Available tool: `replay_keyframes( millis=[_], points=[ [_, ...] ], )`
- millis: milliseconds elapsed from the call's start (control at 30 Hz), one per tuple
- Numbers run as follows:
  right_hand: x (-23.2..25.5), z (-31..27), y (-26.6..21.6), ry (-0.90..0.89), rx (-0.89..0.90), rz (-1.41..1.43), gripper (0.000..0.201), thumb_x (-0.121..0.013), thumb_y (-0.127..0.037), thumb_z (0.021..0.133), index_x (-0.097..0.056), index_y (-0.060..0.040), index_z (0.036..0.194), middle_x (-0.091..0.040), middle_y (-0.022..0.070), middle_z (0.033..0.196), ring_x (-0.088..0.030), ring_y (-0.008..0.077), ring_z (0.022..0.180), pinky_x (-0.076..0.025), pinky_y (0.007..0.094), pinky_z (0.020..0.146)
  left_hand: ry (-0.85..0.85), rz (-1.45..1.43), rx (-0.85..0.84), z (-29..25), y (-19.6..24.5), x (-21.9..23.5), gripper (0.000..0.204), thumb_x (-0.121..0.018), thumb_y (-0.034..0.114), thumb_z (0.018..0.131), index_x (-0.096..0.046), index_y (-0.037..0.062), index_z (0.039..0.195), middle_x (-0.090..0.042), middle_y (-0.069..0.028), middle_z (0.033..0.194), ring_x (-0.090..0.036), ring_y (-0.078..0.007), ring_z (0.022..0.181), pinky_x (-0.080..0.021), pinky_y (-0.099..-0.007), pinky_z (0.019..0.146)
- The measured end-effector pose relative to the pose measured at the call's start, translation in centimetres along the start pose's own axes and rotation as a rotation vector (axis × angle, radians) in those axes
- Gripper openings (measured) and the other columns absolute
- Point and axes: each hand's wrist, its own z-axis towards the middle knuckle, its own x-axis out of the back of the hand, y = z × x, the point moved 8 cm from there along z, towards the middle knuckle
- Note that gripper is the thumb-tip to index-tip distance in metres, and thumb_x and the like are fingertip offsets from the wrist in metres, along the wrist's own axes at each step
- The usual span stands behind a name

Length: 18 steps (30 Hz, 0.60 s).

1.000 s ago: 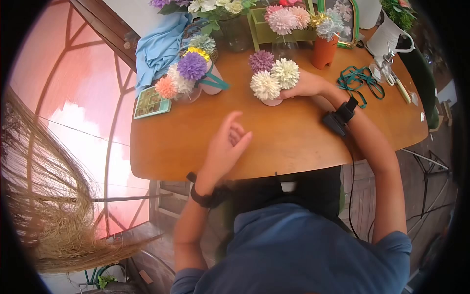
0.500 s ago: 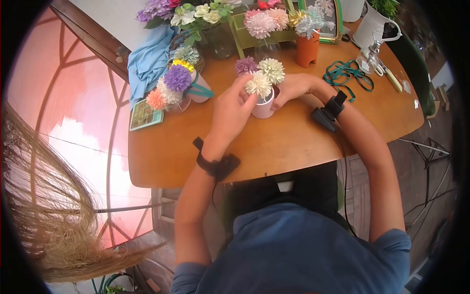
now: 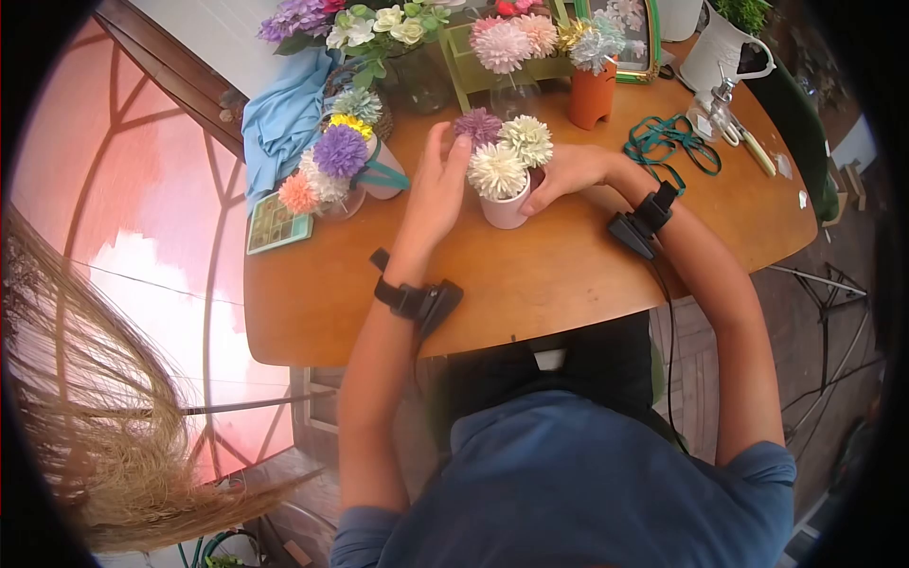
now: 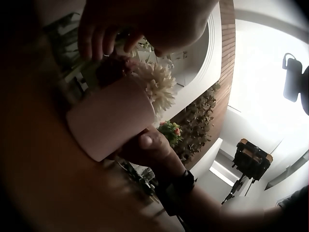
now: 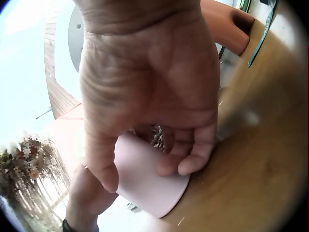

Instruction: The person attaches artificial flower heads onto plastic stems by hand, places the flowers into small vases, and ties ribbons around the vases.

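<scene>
A small pale pink pot [image 3: 507, 210] stands on the wooden table, holding a cream flower [image 3: 497, 171], a pale greenish-white flower [image 3: 526, 140] and a mauve flower [image 3: 477, 126]. My right hand [image 3: 568, 175] grips the pot from its right side. In the right wrist view the thumb [image 5: 104, 171] and fingers [image 5: 195, 159] curve around its wall. Beside the mauve flower is my left hand [image 3: 438, 194], fingers raised and thumb tip at the petals. The left wrist view shows its loosely bent fingers [image 4: 99, 41] just above the blooms.
To the left are a cluster of flowers [image 3: 338, 151], a mint-green box [image 3: 280, 225] and a blue cloth [image 3: 284, 114]. An orange vase [image 3: 593, 95] stands behind. Green ribbon [image 3: 670, 147], scissors [image 3: 727, 123] and a white pitcher [image 3: 721, 59] are at the right.
My left hand has come up from the table's front to the flowers, touched the cream flower, then shifted to the mauve one. The right hand stays on the pot.
</scene>
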Motion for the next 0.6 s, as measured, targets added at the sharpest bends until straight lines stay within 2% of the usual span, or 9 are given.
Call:
replay_keyframes(
  millis=[67,100,133,167,200,300,400,533,600],
  points=[
    [0.0,0.3,1.5,-0.017,-0.114,0.028,0.05,-0.079,-0.031,0.077,-0.059,-0.0025,0.113,-0.063,0.0055,0.097,-0.058,0.014,0.084,-0.05,0.0281,0.073,-0.019,-0.061,0.014,0.7,-0.1,-0.8,0.047,-0.047,0.037,0.1,-0.045,0.0025,0.133,-0.058,-0.015,0.117,-0.056,-0.0203,0.107,-0.043,-0.0322,0.092],
    [0.1,0.2,1.8,-0.018,-0.115,0.028,0.05,-0.079,-0.031,0.077,-0.059,-0.0025,0.113,-0.063,0.0055,0.097,-0.058,0.014,0.084,-0.05,0.0281,0.073,-0.039,-0.12,0.026,1.1,-0.2,-1.2,0.048,-0.046,0.036,0.101,-0.044,0.0015,0.134,-0.058,-0.0149,0.121,-0.056,-0.0206,0.111,-0.043,-0.0324,0.094],
    [0.0,0.1,1.7,-0.015,-0.154,0.046,0.047,-0.079,-0.035,0.078,-0.06,-0.0038,0.107,-0.061,0.0037,0.091,-0.056,0.0122,0.077,-0.049,0.0265,0.067,-0.038,-0.12,0.027,1.4,-0.2,-1.6,0.048,-0.046,0.036,0.101,-0.044,0.0015,0.134,-0.058,-0.0149,0.121,-0.056,-0.0206,0.111,-0.043,-0.0324,0.094],
    [0.0,0.0,1.7,-0.013,-0.192,0.064,0.045,-0.078,-0.039,0.079,-0.06,-0.0051,0.102,-0.059,0.0019,0.084,-0.055,0.0104,0.07,-0.047,0.0249,0.06,-0.048,-0.318,0.068,1.7,-0.6,-2.1,0.045,-0.047,0.034,0.101,-0.046,0.0014,0.132,-0.059,-0.0123,0.118,-0.057,-0.0189,0.108,-0.044,-0.0311,0.093],
    [-0.1,0.0,1.3,-0.013,-0.191,0.064,0.045,-0.078,-0.039,0.079,-0.06,-0.0051,0.102,-0.059,0.0019,0.084,-0.055,0.0104,0.07,-0.047,0.0249,0.06,-0.058,-0.515,0.109,1.8,-0.9,-2.5,0.042,-0.049,0.032,0.101,-0.048,0.0013,0.13,-0.061,-0.0096,0.116,-0.058,-0.0171,0.105,-0.044,-0.0299,0.091],
    [-0.1,-0.1,0.9,0.015,-0.176,0.082,0.045,-0.078,-0.042,0.079,-0.06,-0.0055,0.098,-0.059,0.0013,0.082,-0.055,0.0101,0.069,-0.047,0.0246,0.06,-0.117,-0.687,0.127,1.5,-0.4,-2.6,0.031,-0.05,0.024,0.101,-0.05,0.0046,0.125,-0.06,-0.0045,0.112,-0.057,-0.0137,0.104,-0.046,-0.0294,0.091],
    [-0.1,-0.1,1.1,-0.015,-0.198,0.077,0.043,-0.079,-0.04,0.078,-0.061,-0.0053,0.097,-0.059,0.0009,0.081,-0.055,0.0097,0.068,-0.048,0.0241,0.06,-0.118,-0.747,0.11,1.3,-0.2,-2.3,0.026,-0.052,0.02,0.1,-0.052,0.0044,0.121,-0.06,-0.0034,0.109,-0.057,-0.0121,0.103,-0.048,-0.0279,0.088],
    [0.0,0.2,1.0,-0.009,-0.196,0.068,0.041,-0.079,-0.038,0.078,-0.062,-0.0053,0.095,-0.06,0.0013,0.08,-0.056,0.0103,0.068,-0.049,0.0244,0.061,-0.077,-0.607,0.073,2.0,0.5,-2.0,0.027,-0.053,0.022,0.1,-0.053,0.003,0.118,-0.06,-0.003,0.106,-0.057,-0.0108,0.099,-0.047,-0.0264,0.086],
    [0.2,0.3,1.0,-0.009,-0.213,0.043,0.041,-0.079,-0.038,0.077,-0.062,-0.0054,0.095,-0.06,0.0015,0.08,-0.056,0.0106,0.068,-0.049,0.0247,0.061,-0.158,-0.482,0.057,2.5,1.2,-2.6,0.025,-0.055,0.024,0.099,-0.055,0.0028,0.111,-0.059,-0.002,0.102,-0.056,-0.0091,0.095,-0.047,-0.0251,0.082]
  ],
)
